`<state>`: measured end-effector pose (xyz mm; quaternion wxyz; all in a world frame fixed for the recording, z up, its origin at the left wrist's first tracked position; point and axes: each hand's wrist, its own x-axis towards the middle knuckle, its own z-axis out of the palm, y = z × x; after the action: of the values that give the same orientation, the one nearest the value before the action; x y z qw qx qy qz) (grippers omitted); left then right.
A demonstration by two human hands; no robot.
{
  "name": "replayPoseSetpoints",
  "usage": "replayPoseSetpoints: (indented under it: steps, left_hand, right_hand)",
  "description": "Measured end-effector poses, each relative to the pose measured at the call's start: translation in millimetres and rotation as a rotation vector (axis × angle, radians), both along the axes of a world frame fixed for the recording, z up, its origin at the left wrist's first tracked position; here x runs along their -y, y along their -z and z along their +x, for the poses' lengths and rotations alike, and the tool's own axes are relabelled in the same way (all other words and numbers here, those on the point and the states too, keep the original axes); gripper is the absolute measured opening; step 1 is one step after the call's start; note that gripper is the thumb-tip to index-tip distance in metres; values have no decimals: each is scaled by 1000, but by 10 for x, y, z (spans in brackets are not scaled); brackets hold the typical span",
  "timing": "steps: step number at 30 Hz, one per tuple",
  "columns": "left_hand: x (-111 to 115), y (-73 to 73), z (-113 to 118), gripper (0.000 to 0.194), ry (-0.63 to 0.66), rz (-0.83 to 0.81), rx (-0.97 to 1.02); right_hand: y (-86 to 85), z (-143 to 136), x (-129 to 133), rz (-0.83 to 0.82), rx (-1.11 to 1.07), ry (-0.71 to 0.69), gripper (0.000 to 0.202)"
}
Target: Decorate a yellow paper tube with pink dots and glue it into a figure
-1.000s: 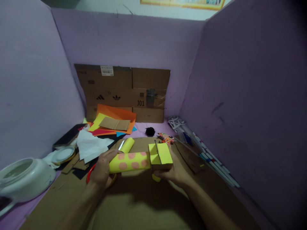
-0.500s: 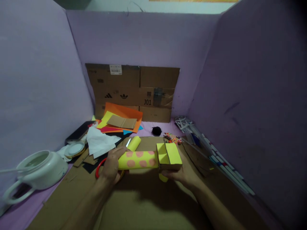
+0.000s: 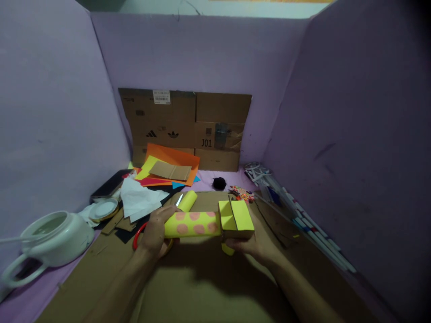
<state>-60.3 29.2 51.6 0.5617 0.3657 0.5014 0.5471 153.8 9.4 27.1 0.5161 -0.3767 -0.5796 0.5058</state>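
Observation:
My left hand [image 3: 155, 233] is closed around the left end of a yellow paper tube [image 3: 192, 224] with pinkish-orange spots. The tube's right end meets a small cardboard box [image 3: 236, 217] faced with yellow paper, with a slit across its top. My right hand [image 3: 251, 244] grips that box from below and the right side, most fingers hidden behind it. Under the box a yellow paper piece [image 3: 228, 249] pokes out. Red-handled scissors [image 3: 137, 237] lie beneath my left hand, partly covered, with the blade showing behind. A rolled yellow paper [image 3: 189, 201] lies just beyond the tube.
A white pot [image 3: 57, 237] with a handle stands at left, near a round lid [image 3: 104, 209] and white tissue [image 3: 139, 197]. Coloured paper [image 3: 171, 154] lies before an upright cardboard sheet [image 3: 182, 121]. Black thread [image 3: 219, 183] sits at the back; striped sticks [image 3: 316, 233] line the right wall.
Almost nothing differs. The whole view has shifted very slightly, and both hands keep the same hold on the spotted tube and the box.

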Motion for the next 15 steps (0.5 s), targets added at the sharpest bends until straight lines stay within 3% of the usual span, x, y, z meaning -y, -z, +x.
replayPoseSetpoints:
  steps: [3,6,9,12,15]
  left_hand:
    - [6,-5,-18,14,-7,17,46]
    - [68,-137,-52,31,45,37,111]
    - [127,-283,-93,57,202,120,251]
    - [146,-309,-101,61,244,244,282]
    - [120,-244,-32,48,162,323,96]
  right_hand:
    - [11,9,-14,13,-71,5,50]
    - [21,27,-40,0,-213,7,48]
    - [19,41,-71,-45,-400,27,37]
    - [9,42,-87,-199,-690,39,37]
    - [12,26,-87,-478,-956,-56,33]
